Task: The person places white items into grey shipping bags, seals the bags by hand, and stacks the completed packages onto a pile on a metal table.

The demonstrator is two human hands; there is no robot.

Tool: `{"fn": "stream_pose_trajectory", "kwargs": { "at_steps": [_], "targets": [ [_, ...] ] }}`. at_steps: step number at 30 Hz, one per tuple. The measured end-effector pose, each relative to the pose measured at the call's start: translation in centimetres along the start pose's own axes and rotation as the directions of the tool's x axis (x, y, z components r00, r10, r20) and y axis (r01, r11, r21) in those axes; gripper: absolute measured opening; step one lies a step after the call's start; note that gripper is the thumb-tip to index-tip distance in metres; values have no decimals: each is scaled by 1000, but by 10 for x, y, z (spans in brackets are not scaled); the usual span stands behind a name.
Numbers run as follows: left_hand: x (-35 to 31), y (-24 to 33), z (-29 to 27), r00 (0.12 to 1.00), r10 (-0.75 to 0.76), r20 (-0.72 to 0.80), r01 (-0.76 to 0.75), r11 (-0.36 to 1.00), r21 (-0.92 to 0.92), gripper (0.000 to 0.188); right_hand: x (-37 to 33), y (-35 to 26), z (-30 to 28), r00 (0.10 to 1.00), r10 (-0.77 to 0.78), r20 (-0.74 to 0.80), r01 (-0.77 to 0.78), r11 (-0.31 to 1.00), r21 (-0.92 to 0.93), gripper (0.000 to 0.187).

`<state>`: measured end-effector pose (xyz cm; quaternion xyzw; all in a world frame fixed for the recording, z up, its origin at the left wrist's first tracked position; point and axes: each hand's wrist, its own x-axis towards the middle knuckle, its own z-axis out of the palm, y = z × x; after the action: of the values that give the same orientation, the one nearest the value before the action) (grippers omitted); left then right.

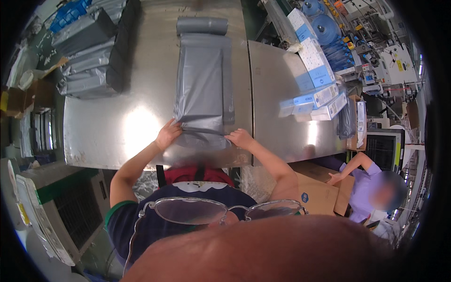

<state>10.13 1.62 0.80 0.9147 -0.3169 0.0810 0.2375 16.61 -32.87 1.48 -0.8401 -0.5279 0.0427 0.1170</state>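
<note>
A long grey plastic bag (202, 80) lies flat on the metal table (155, 61) in front of me, its length running away from me. At its near end, my left hand (168, 135) pinches the left corner. My right hand (239, 138) has its fingers closed on the right edge of the same end. Between the two hands, the near flap of the bag looks thin and creased. Just past the far end sits a rolled or folded grey plastic bundle (202, 26).
Grey wrapped packages (91, 82) are stacked at the left, near a blue basket (69, 15). White and blue boxes (317, 101) stand on the right-hand table. A co-worker in a purple shirt (361, 188) reaches toward a cardboard box (312, 188). A cooler-like machine (70, 207) stands at lower left.
</note>
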Motion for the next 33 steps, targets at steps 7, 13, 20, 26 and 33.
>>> {"fn": "stream_pose_trajectory", "kwargs": {
  "at_steps": [7,13,20,26,33],
  "targets": [
    [37,-37,43,480,-877,-35,687,400,-606,41,64,16,-16,586,745,-319,-414,613,673,18],
    [80,-34,41,407,-912,48,913,408,11,40,104,34,26,690,723,-16,-697,671,252,26],
    [94,-48,-53,530,-516,673,548,-397,-736,67,115,-32,-21,849,527,36,-511,803,306,86],
    [93,-76,-208,614,-707,350,789,536,-302,87,128,-52,-24,884,460,-79,-282,662,695,81],
    [30,-165,-423,787,-604,-125,588,671,452,70,82,-16,14,808,589,-36,-380,566,732,68]
  ]
}}
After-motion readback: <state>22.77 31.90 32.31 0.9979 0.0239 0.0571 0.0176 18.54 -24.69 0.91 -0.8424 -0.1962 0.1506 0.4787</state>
